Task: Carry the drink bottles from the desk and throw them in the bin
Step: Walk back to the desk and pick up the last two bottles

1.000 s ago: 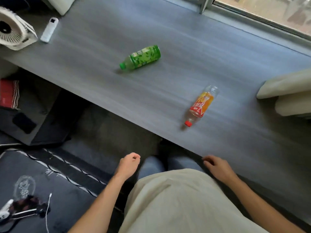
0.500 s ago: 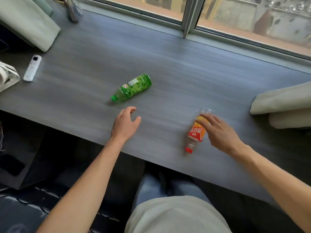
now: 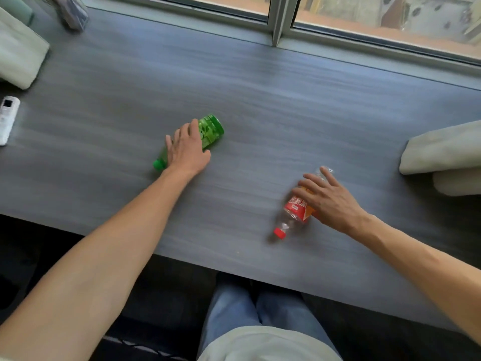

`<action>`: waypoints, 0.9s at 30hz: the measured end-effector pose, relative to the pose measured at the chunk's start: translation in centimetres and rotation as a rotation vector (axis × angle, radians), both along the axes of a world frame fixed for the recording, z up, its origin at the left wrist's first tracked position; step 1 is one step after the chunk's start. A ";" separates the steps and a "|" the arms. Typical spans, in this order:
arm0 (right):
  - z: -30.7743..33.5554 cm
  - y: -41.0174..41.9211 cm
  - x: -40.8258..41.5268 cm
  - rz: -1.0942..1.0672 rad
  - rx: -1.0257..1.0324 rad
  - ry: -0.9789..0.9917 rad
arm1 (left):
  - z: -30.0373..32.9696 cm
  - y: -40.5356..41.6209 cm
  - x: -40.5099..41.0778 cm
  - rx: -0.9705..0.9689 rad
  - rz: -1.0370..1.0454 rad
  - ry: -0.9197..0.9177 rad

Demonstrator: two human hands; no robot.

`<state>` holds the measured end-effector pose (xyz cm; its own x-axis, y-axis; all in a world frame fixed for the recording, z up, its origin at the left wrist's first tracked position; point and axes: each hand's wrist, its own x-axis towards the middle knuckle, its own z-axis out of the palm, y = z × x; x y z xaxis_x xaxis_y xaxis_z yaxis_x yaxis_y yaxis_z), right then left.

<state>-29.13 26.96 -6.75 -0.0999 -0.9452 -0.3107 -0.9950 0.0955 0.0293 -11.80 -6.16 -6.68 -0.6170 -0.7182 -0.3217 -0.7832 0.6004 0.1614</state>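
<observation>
A green drink bottle lies on its side on the grey desk, cap towards me. My left hand lies over its middle, fingers across the top and thumb on the near side. A clear bottle with an orange and red label and a red cap lies on the desk further right, also cap towards me. My right hand rests on its upper part with the fingers spread; the bottle still lies flat. No bin is in view.
A white remote lies at the desk's left edge, below a pale cushion. Pale folded cushions sit at the right. A window frame runs along the back. My legs are under the desk's front edge.
Both hands rose from my lap to the desk. My left hand moved forward onto the green bottle. My right hand settled over the orange bottle, which turned slightly.
</observation>
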 end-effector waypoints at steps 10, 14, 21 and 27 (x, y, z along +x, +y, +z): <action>1.2 -1.7 0.0 -0.353 0.080 -0.200 | 1.2 1.7 1.3 0.057 -0.009 -0.022; 2.5 0.6 0.8 -0.595 0.117 -0.387 | 3.7 4.9 3.9 0.097 -0.054 -0.009; 4.5 7.6 5.7 -0.967 0.131 -0.626 | 6.0 12.9 10.5 0.257 -0.040 -0.026; 4.4 13.1 11.1 -1.150 0.137 -0.741 | 5.3 18.0 15.9 0.372 -0.019 -0.097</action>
